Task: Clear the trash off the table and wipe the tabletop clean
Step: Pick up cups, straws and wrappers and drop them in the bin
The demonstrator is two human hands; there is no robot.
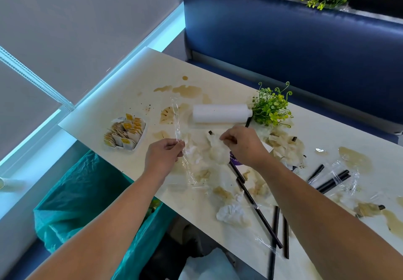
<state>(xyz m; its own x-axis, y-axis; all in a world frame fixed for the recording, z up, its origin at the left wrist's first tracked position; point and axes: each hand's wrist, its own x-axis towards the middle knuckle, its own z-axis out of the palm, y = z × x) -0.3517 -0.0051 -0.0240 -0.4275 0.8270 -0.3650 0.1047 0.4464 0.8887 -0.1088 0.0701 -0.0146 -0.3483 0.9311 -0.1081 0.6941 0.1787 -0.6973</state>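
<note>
My left hand (164, 156) pinches a long clear plastic straw wrapper (177, 124) that stands up from the cream table (135, 83). My right hand (243, 144) pinches a stained, crumpled tissue (214, 146) in the middle of the table. More soiled tissues (232, 213) lie near the front edge. Several black straws (258, 212) and clear wrappers (346, 179) are scattered to the right. Brown liquid stains (187, 91) mark the tabletop at the back and far right. A green trash bag (87, 190) hangs open below the table's left edge.
A white bottle (220, 113) lies on its side behind my hands, beside a small green and yellow plant (271, 107). A tray of sachets (125, 132) sits at the left. A blue bench seat (283, 31) runs along the far side.
</note>
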